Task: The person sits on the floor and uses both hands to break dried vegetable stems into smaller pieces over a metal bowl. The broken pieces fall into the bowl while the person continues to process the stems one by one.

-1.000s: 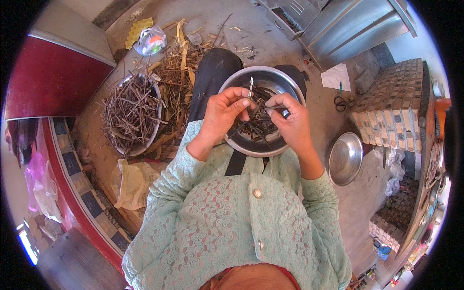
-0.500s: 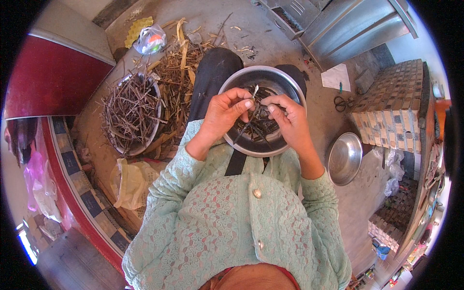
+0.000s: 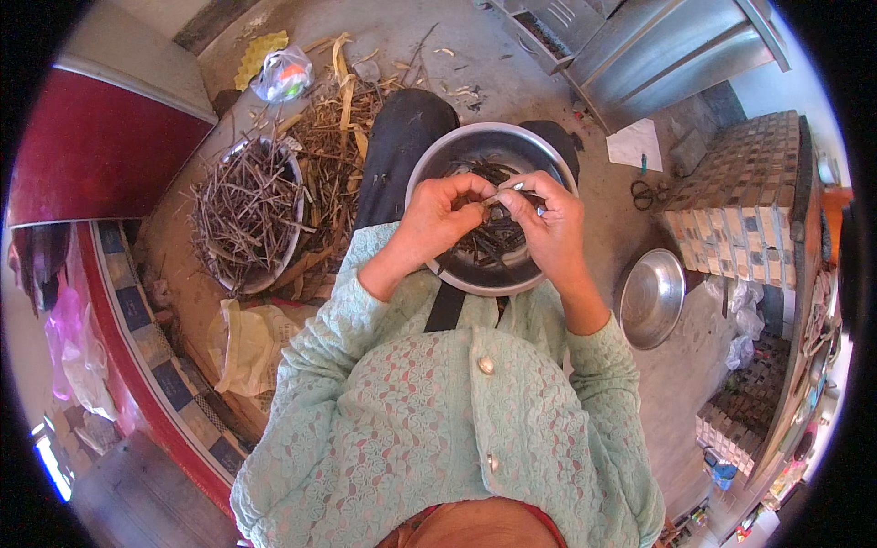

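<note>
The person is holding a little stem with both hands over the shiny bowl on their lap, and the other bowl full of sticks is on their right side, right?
Not quite. The bowl full of sticks is on the person's left side, as the head view shows. The rest holds: the left hand and the right hand pinch a little stem together over the shiny bowl on the lap.

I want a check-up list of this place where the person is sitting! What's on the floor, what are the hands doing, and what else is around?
Surface: bare grey concrete floor, littered with dry husks.
Job's things: steel bowl on the lap, holding dark stems; both hands pinch a small piece over it.
Clutter: basin of dry twigs, loose husk pile, empty steel bowl, scissors, plastic bags.
Hands: left hand and right hand closed on the piece, fingertips meeting.
Cables: nothing seen.
Surroundings: metal cabinet, tiled block, red wall.
</note>
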`<state>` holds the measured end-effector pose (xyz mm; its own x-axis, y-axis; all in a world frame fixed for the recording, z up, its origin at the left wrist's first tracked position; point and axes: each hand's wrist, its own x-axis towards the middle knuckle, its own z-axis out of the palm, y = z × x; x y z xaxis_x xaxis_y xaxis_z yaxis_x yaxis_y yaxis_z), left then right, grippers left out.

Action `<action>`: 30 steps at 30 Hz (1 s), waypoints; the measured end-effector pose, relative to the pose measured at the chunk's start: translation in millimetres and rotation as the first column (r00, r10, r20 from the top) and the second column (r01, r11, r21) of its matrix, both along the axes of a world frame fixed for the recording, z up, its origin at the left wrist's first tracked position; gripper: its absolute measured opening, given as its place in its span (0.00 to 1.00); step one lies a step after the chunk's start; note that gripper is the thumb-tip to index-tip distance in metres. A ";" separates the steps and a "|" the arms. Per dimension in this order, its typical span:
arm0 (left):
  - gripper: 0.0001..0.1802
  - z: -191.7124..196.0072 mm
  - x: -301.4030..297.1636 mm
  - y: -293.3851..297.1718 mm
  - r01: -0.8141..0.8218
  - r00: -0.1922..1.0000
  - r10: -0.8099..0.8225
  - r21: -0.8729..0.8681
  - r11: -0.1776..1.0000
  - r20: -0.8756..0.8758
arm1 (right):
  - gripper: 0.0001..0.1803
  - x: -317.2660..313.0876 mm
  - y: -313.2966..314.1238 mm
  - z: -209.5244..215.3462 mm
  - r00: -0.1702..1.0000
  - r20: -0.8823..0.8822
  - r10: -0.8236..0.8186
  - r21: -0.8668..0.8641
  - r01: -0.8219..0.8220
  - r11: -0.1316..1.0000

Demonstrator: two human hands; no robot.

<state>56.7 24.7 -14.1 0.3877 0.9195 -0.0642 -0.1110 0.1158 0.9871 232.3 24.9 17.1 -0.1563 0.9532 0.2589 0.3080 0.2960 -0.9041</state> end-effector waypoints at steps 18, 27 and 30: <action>0.07 -4.2 5.8 -0.5 -0.023 0.992 0.032 -0.070 0.997 0.126 | 0.04 -1.4 -3.9 2.2 0.993 0.032 -0.111 0.107 0.107 0.988; 0.13 -8.7 4.5 -0.4 -0.091 0.970 0.111 -0.101 0.991 0.217 | 0.05 -3.8 -4.4 1.7 0.992 0.076 -0.104 0.171 0.089 0.981; 0.16 -9.3 5.2 -0.3 -0.107 0.965 0.124 -0.085 0.991 0.230 | 0.04 -3.6 -3.6 -0.1 0.990 0.056 -0.132 0.155 0.122 0.980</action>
